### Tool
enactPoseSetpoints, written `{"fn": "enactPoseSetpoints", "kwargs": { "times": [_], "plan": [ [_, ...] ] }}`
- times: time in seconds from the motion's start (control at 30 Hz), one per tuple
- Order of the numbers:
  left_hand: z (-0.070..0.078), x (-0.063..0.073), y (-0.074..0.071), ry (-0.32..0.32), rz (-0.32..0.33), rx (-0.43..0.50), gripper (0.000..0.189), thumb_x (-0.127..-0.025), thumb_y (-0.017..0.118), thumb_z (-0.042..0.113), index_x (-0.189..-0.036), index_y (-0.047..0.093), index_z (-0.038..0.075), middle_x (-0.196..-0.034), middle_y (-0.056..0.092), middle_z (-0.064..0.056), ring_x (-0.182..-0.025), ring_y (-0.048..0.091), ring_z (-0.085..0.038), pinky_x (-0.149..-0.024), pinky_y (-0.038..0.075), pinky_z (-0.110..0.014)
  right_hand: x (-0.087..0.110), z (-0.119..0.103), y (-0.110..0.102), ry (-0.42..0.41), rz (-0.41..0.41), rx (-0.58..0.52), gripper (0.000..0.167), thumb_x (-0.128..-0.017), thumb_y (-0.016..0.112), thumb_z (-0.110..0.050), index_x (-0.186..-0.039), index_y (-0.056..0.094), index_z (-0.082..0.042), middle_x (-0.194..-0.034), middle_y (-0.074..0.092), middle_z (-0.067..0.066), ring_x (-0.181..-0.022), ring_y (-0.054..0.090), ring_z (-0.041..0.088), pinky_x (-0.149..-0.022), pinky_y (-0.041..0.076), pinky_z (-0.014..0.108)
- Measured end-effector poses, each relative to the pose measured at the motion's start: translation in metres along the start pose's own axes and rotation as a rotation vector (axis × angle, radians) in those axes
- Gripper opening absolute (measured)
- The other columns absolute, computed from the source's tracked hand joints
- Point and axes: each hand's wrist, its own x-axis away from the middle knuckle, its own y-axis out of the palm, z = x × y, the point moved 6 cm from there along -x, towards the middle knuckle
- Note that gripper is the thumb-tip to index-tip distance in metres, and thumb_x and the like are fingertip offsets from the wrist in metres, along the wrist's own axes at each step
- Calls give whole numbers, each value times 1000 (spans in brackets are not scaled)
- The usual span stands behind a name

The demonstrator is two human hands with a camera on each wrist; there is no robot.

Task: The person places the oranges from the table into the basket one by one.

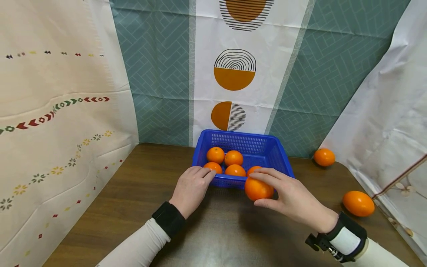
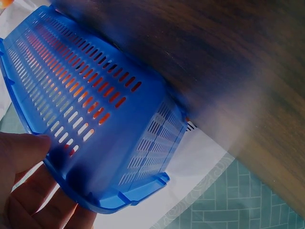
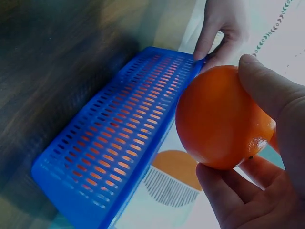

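My right hand (image 1: 290, 191) grips an orange (image 1: 258, 189) between thumb and fingers, just in front of the near rim of a blue plastic basket (image 1: 283, 159). In the right wrist view the same orange (image 3: 221, 119) shows large, held from the side with the basket's slotted wall behind it. My left hand (image 1: 193, 185) holds the basket's near-left rim, its thumb outside and its fingers over the edge, as the left wrist view shows. Several oranges (image 1: 233, 158) lie inside the basket, mostly toward its left and front; one (image 1: 254, 170) is partly hidden by my right fingers.
On the brown wooden table (image 1: 140, 178), one orange (image 1: 324, 157) lies at the back right and another (image 1: 358, 203) nearer, by the right-hand cloth. Patterned cloth (image 1: 160, 74) hangs right behind the basket. A cream cloth (image 1: 66, 141) borders the left side.
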Motion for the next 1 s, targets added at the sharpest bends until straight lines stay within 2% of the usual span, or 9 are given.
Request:
{"fn": "enactPoseSetpoints", "kwargs": {
  "times": [0.23,0.43,0.73,1.0],
  "plan": [
    [0,0,-1,0,-2,-3,28,-98,85,9,-125,80,9,-119,80,-7,-106,74,-25,-107,59,-42,-5,0,-7,-9,33,-7,69,-88,96,-37,-150,66,-27,-151,61,-8,-123,69,15,-97,64,39],
    [0,1,0,-1,-4,3,28,-97,85,9,-125,79,9,-119,80,-7,-106,74,-25,-107,59,-42,-14,1,-14,-8,50,12,67,-89,95,-40,-149,68,-24,-151,63,-5,-128,69,20,-102,62,42],
    [-1,1,0,-1,-1,4,28,-98,86,9,-125,79,9,-120,80,-6,-107,74,-24,-107,59,-41,-32,9,-21,50,65,19,65,-92,92,-42,-150,67,-22,-151,63,3,-129,69,29,-100,62,50],
    [-1,1,-1,-4,-6,10,30,-97,85,8,-126,79,8,-121,80,-7,-107,74,-25,-107,59,-42,-53,21,-24,90,56,35,63,-95,90,-42,-149,68,-21,-151,63,5,-129,67,30,-102,61,54]
  ]
}}
